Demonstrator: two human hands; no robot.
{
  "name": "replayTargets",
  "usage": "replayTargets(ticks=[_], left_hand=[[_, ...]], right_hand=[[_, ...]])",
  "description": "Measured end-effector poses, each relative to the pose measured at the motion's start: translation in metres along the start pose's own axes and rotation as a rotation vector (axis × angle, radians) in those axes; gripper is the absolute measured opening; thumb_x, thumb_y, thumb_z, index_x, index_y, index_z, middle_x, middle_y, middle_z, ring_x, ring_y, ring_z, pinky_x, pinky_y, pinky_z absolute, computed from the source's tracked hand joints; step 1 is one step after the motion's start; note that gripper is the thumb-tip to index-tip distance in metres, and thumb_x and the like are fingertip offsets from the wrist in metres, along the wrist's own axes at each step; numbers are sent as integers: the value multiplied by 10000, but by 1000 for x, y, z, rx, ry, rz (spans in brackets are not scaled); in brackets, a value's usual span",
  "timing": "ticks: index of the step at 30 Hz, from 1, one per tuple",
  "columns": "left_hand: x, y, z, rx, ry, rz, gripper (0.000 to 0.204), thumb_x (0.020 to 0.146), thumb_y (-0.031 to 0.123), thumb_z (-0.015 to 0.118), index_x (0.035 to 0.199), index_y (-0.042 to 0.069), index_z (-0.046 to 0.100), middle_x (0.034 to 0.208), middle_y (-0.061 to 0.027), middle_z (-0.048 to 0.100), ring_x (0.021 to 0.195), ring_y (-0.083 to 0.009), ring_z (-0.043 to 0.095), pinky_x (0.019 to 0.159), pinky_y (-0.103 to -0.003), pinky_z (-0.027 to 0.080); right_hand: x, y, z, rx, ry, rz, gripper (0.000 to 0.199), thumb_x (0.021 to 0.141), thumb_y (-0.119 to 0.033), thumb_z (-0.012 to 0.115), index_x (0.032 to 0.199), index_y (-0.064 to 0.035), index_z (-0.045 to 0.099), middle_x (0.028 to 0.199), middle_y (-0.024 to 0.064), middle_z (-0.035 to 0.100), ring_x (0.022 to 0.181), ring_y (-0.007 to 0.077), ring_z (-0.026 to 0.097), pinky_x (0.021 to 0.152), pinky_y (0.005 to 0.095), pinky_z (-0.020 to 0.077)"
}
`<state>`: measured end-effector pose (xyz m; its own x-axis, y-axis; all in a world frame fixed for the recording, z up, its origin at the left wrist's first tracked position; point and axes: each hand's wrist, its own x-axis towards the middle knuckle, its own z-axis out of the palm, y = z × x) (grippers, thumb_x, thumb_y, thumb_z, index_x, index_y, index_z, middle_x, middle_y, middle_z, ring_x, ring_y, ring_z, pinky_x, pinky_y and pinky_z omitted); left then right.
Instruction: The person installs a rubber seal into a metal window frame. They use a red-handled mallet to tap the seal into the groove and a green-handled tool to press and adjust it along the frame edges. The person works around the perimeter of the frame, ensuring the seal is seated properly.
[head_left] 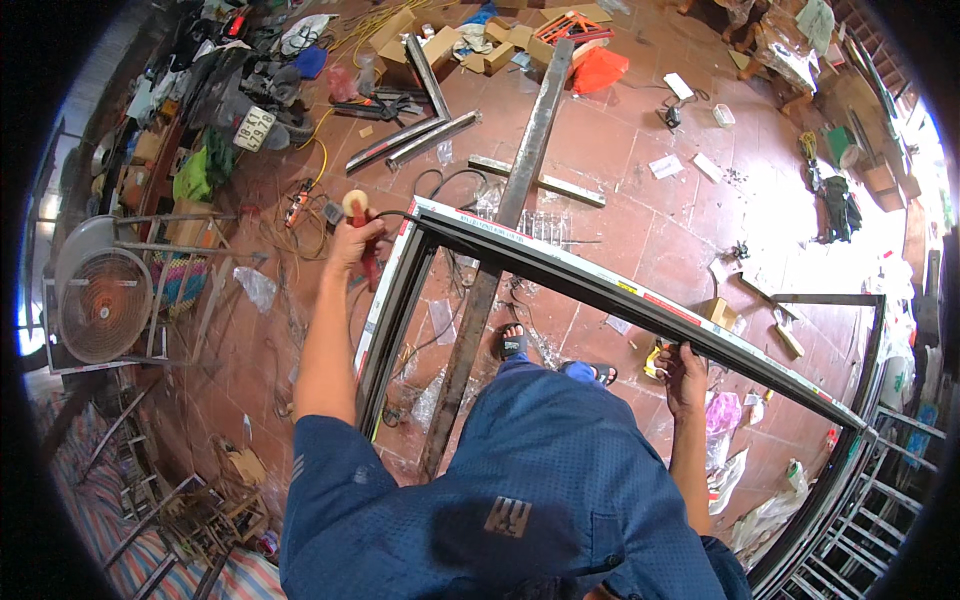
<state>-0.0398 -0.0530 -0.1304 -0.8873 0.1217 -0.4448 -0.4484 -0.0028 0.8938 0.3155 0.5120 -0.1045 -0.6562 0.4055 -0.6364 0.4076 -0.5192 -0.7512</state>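
Observation:
My left hand (352,242) is closed round the red handle of a mallet (355,203) with a pale round head, beside the upper left corner of a dark metal frame (530,262). White and red protective film covers the frame's outer faces. My right hand (686,378) grips the frame's long far rail, right of its middle; its fingertips are partly hidden by the rail. A small yellow thing (656,360) shows beside those fingers; I cannot tell whether it is held. The frame lies across a long steel bar (490,285).
A fan (104,312) stands at left, near heaped belongings. Steel pieces (425,130), cables and cardboard boxes (440,45) lie on the tiled floor (620,160) ahead. A metal ladder (880,510) is at lower right. My sandalled feet are below the frame.

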Motion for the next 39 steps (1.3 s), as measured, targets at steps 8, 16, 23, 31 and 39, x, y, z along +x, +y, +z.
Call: replayTargets(ticks=[8, 16, 23, 31, 39], left_hand=[[-39, 93, -39, 191, -210, -96, 245, 839, 235, 839, 955, 86, 683, 843, -9, 683, 639, -97, 594, 608, -256, 481], [-49, 160, -19, 633, -238, 17, 233, 876, 211, 809, 970, 28, 700, 812, 19, 652, 648, -71, 533, 588, -261, 423], [-31, 185, 0, 682, -214, -40, 226, 925, 248, 784, 923, 41, 693, 762, 12, 643, 614, -93, 557, 563, -278, 430], [14, 88, -12, 665, -166, -36, 207, 944, 242, 779, 975, 49, 712, 828, 18, 654, 671, -102, 610, 601, -269, 473], [-39, 89, 49, 915, 12, 478, 181, 927, 202, 768, 985, 36, 723, 902, -73, 705, 778, -187, 659, 686, -322, 530]], right_hand=[[1, -1, 1, 32, -21, 13, 316, 1047, -411, 620, 1065, -97, 645, 922, 61, 711, 863, 211, 712, 730, 347, 533], [2, -1, 0, 39, -27, 22, 310, 1044, -400, 621, 1098, -95, 626, 962, 58, 698, 865, 223, 704, 742, 339, 532], [0, -1, 0, 21, -9, 5, 338, 1035, -421, 635, 1065, -86, 663, 933, 57, 706, 858, 203, 702, 736, 331, 526], [3, 0, 2, 3, -18, -9, 421, 1024, -449, 647, 1080, -36, 702, 911, 66, 712, 825, 188, 684, 731, 336, 516], [0, -2, 3, -6, 0, -10, 417, 1038, -425, 628, 1076, -16, 700, 929, 80, 719, 819, 192, 693, 726, 324, 530]])
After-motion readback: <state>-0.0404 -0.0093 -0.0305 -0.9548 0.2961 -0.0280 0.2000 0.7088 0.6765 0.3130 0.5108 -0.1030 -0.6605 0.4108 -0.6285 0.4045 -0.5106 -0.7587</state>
